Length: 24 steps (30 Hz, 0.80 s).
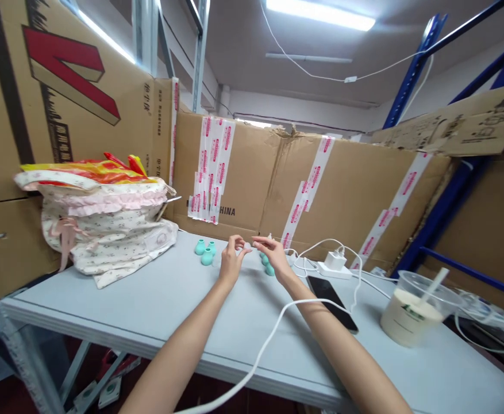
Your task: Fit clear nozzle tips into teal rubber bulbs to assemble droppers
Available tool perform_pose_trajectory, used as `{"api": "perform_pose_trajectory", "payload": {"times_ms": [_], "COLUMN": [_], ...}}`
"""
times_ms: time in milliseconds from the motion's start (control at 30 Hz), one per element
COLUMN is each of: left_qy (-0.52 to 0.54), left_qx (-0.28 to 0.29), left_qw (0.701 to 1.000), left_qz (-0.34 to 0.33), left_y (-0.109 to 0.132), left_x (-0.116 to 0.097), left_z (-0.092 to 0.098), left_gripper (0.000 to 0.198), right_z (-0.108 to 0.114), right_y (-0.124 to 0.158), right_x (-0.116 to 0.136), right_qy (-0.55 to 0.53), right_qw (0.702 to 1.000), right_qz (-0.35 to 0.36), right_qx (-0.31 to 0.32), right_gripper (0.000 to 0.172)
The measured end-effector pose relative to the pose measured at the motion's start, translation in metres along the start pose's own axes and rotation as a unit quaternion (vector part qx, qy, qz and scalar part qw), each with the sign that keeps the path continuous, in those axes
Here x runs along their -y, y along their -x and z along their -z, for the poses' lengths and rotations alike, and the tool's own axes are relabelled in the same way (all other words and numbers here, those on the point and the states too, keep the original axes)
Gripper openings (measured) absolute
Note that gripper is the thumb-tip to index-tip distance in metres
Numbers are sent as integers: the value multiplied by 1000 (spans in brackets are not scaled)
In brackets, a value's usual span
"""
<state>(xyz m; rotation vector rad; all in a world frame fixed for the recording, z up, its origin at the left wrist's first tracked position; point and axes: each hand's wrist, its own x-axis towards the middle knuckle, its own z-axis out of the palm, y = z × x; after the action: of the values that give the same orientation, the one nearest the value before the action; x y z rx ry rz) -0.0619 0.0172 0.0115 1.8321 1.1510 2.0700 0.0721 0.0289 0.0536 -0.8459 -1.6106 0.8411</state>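
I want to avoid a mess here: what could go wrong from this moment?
The white cable lies across the right forearm; moving the right hand could drag it and perhaps the phone beside it. The drink cup with a straw stands near that arm; a wide sweep might tip it. The small teal pieces by the left hand could be knocked and roll.

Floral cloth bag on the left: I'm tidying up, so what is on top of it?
Crumpled red and yellow plastic packaging lies across the top of the floral cloth bag. Whatever sits deeper inside is hidden by the packaging and the fabric.
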Motion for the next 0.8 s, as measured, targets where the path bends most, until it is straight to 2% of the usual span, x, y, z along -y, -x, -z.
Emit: {"api": "perform_pose_trajectory", "payload": {"times_ms": [100,233,500,633,800], "left_qy": [35,39,-2,-48,-140], "left_qx": [79,124,145,155,136], "left_qw": [996,989,983,975,955], "left_qz": [-29,-76,-110,-152,-223], "left_y": [16,28,29,29,29], "left_x": [-7,-15,-14,-11,-11], "left_z": [-15,-20,-17,-16,-12], "left_gripper": [33,33,32,28,21], "right_z": [21,28,29,34,36], "right_y": [35,55,56,56,57], "right_x": [-2,-6,-11,-14,-13], "right_qy": [-25,-62,-42,-26,-96], "right_qw": [998,995,994,996,991], "right_qz": [-35,-52,-60,-42,-93], "right_qx": [-38,-58,-75,-68,-29], "right_gripper": [31,28,27,26,24]}}
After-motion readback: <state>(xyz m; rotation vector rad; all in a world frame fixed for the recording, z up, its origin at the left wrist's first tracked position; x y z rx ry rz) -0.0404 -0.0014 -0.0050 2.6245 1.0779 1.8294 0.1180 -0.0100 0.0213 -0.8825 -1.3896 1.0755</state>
